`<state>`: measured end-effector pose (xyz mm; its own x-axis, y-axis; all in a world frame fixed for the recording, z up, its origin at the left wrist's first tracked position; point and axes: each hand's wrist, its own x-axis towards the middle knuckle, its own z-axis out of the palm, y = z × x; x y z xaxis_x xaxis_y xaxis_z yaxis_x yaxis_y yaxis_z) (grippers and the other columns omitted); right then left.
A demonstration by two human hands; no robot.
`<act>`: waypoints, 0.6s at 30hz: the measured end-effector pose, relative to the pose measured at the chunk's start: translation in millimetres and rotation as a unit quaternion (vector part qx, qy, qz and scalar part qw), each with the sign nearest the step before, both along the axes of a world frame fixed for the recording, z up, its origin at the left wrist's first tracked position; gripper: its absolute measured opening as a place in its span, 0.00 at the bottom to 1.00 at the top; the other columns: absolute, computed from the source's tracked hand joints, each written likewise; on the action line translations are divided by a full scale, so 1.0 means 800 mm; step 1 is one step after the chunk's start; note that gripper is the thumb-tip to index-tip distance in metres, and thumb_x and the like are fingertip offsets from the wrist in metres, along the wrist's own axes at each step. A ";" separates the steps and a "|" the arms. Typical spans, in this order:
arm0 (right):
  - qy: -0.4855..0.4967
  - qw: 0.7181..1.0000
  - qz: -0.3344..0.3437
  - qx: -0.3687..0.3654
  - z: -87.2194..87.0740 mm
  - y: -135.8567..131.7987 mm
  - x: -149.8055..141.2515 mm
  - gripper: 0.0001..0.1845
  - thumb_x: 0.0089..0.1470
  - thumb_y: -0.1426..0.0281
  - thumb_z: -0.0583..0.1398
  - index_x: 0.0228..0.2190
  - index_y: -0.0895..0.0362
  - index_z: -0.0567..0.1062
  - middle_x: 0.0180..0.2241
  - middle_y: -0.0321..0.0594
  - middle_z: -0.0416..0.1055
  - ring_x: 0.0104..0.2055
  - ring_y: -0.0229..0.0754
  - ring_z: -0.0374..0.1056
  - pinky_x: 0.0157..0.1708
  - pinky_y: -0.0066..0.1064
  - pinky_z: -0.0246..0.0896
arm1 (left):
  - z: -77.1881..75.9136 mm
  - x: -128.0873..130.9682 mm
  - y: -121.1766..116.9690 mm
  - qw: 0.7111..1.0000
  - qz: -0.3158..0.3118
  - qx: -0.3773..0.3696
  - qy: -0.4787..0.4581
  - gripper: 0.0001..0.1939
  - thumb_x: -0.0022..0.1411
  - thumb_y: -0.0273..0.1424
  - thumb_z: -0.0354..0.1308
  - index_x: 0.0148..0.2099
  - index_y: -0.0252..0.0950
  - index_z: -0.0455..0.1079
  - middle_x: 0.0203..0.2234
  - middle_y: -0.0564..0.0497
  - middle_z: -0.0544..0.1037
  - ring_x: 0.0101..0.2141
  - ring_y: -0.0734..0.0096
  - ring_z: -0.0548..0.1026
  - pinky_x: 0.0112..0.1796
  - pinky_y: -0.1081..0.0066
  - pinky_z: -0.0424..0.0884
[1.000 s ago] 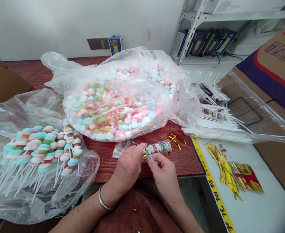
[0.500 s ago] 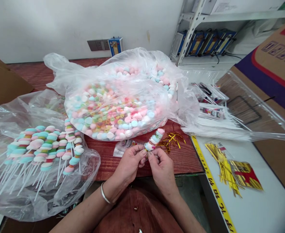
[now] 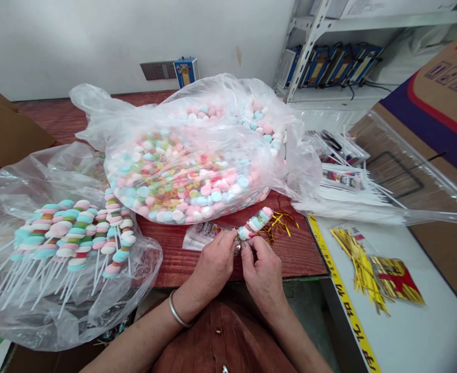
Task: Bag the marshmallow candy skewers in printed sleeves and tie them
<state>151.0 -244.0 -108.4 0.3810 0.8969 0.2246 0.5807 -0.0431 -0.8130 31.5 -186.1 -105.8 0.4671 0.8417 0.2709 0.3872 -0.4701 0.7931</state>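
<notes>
Between my two hands is a marshmallow skewer [image 3: 256, 223] in a clear printed wrapper, tilted up to the right. My left hand [image 3: 217, 259] is closed round the bottom of the wrapper, its fingers partly hidden. Opposite it, my right hand [image 3: 265, 267] pinches at the same gathered neck, where something small and shiny shows. Gold twist ties [image 3: 281, 224] lie loose just behind the skewer. Flat clear printed bags [image 3: 203, 235] lie on the dark red table [image 3: 166, 259] behind my left hand.
A large clear bag of marshmallows and gummy rings [image 3: 185, 176] fills the table's back. Left, several unwrapped marshmallow skewers [image 3: 73, 233] rest on plastic. White sticks [image 3: 348, 194] lie at right, above yellow twist ties [image 3: 358, 269] on a white surface. A cardboard box [image 3: 442, 119] stands far right.
The wrapped skewer has shifted slightly right and tipped further over. My left hand has rolled over so its back faces up, while my right hand stays at the wrapper's neck.
</notes>
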 end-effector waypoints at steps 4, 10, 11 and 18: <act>-0.007 1.000 0.012 0.014 0.002 0.000 -0.001 0.12 0.63 0.71 0.53 0.26 0.54 0.66 0.26 0.35 0.67 0.30 0.41 0.64 0.31 0.31 0.55 | -0.003 -0.001 0.000 0.997 -0.007 0.064 0.033 0.13 0.69 0.23 0.47 0.48 0.34 0.71 0.35 0.45 0.79 0.36 0.66 0.76 0.38 0.68 0.70; 0.024 0.997 -0.013 0.068 0.001 0.004 -0.009 0.07 0.64 0.70 0.56 0.37 0.56 0.74 0.36 0.40 0.72 0.40 0.42 0.68 0.42 0.32 0.62 | 0.005 0.006 0.003 0.999 0.032 -0.003 -0.024 0.12 0.68 0.25 0.50 0.45 0.34 0.75 0.34 0.47 0.81 0.34 0.67 0.77 0.38 0.69 0.71; 0.025 0.997 -0.020 0.071 0.001 0.004 -0.010 0.07 0.64 0.70 0.56 0.36 0.56 0.74 0.35 0.40 0.72 0.39 0.42 0.68 0.41 0.32 0.63 | 0.007 0.007 0.003 0.999 0.034 -0.014 -0.030 0.12 0.68 0.25 0.50 0.44 0.34 0.75 0.34 0.47 0.81 0.34 0.67 0.77 0.38 0.69 0.71; -0.078 0.989 0.010 0.124 0.014 0.000 0.004 0.08 0.62 0.76 0.56 0.31 0.55 0.70 0.30 0.38 0.68 0.34 0.41 0.67 0.35 0.31 0.61 | 0.018 0.011 0.001 0.921 -0.098 -0.321 -0.195 0.15 0.65 0.31 0.56 0.53 0.37 0.75 0.44 0.46 0.81 0.45 0.63 0.77 0.50 0.64 0.69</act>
<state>154.1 -244.4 -96.9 0.3066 0.8139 0.4935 0.6985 0.1598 -0.6975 40.6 -185.0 -91.4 0.5993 0.7970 -0.0745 -0.0293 0.1148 0.9930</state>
